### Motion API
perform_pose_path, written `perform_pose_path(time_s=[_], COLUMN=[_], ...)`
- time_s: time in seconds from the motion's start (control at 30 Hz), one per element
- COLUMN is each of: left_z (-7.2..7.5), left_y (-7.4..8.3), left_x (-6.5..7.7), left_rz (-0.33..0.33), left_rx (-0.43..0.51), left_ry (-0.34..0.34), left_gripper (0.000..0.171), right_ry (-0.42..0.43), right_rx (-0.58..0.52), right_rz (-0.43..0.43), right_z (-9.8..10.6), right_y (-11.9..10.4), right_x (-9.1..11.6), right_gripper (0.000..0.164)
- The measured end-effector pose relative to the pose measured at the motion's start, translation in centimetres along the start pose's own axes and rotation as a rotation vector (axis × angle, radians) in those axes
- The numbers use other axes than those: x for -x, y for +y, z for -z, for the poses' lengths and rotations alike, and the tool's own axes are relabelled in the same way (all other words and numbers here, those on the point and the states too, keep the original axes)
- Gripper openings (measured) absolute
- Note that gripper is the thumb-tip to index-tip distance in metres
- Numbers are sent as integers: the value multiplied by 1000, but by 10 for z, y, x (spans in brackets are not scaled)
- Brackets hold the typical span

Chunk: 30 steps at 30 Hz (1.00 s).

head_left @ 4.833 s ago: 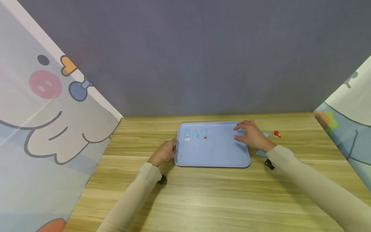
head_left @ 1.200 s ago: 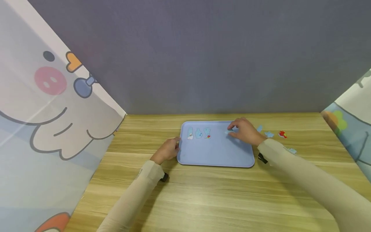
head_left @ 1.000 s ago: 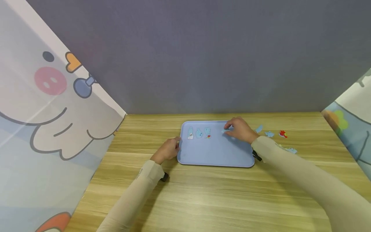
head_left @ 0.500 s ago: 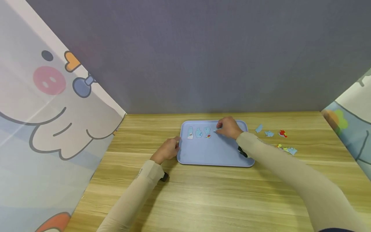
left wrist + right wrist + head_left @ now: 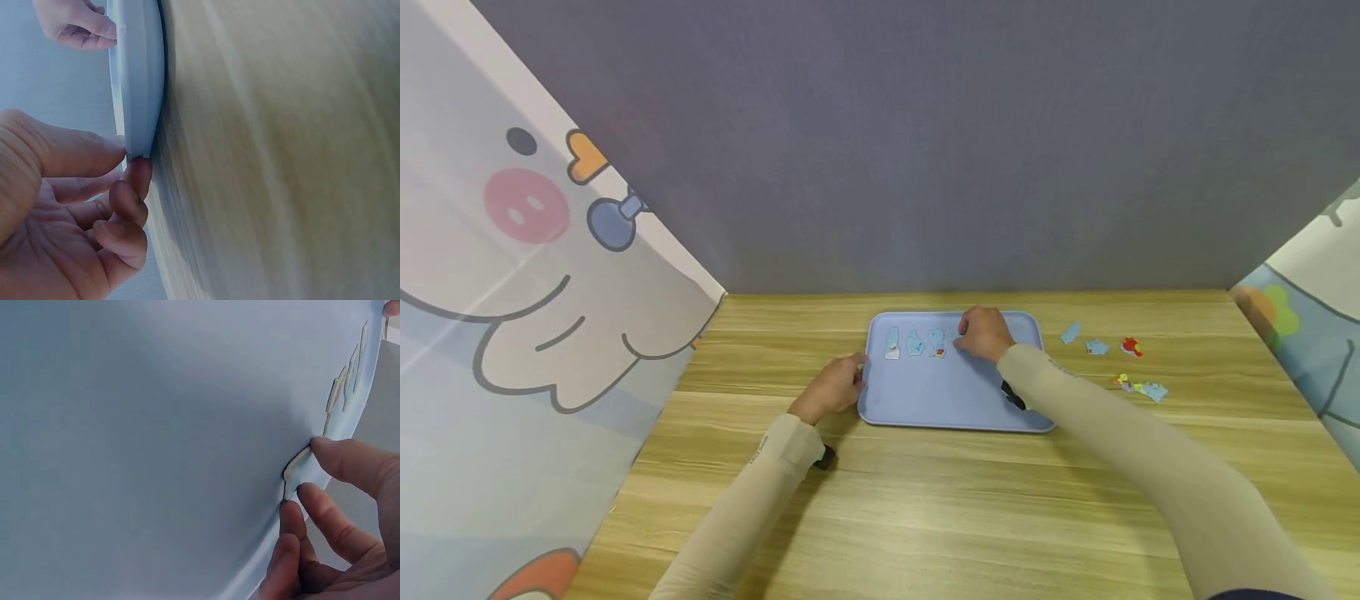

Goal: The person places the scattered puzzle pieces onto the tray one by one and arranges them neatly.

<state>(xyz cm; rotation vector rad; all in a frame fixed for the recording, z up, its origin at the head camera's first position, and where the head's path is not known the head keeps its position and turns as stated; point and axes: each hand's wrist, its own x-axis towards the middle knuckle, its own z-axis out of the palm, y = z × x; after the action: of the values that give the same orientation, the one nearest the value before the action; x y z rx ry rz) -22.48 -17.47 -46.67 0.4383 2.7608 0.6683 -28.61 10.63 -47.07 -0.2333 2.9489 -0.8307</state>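
A pale blue tray [image 5: 955, 408] lies on the wooden table. My left hand [image 5: 831, 389] pinches its left rim between thumb and fingertips, seen close in the left wrist view. My right hand [image 5: 987, 333] is over the tray's upper middle. Its thumb and fingers hold a light blue puzzle piece [image 5: 297, 467] by the edges, down at the tray surface. Left of it stand three blue pieces in a row: one with a white bottom [image 5: 892, 343], a middle one [image 5: 914, 343], and one with a red spot [image 5: 937, 342]. In the head view the right hand mostly hides the held piece.
Several loose pieces lie on the table right of the tray: a plain blue one [image 5: 1070, 332], a blue one [image 5: 1097, 347], a red one [image 5: 1132, 347] and a yellow-and-blue cluster [image 5: 1142, 387]. A grey wall [image 5: 925, 167] stands behind the table.
My right hand, at the tray's right edge earlier, has carried a blue piece leftward and set it down beside the row while still holding it. My left hand stays on the rim.
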Motion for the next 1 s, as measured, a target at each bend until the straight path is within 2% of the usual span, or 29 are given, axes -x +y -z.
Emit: perform_pose_path(time_s=[0.2,0.37,0.5,0.7,1.0], left_z=[0,0,-1,0,0], left_y=[1,0,-1,0,-1], left_x=[-1,-1,0,1,1], left_rz=[-1,21,12,10,15], left_rx=[5,3,5,21,7], left_ry=[-5,-6,-1,-13,-13], left_gripper=[46,47,47,47,47], right_ry=[2,41,42,30,117], right_rx=[-20,-30,-28,-46,-84], right_rz=[-6,45,71,66,89], right_z=[14,33,45,62,84], right_y=[2,14,28,51,94], right_x=[9,16,22,32,47], right_gripper=[21,19,20,24,25])
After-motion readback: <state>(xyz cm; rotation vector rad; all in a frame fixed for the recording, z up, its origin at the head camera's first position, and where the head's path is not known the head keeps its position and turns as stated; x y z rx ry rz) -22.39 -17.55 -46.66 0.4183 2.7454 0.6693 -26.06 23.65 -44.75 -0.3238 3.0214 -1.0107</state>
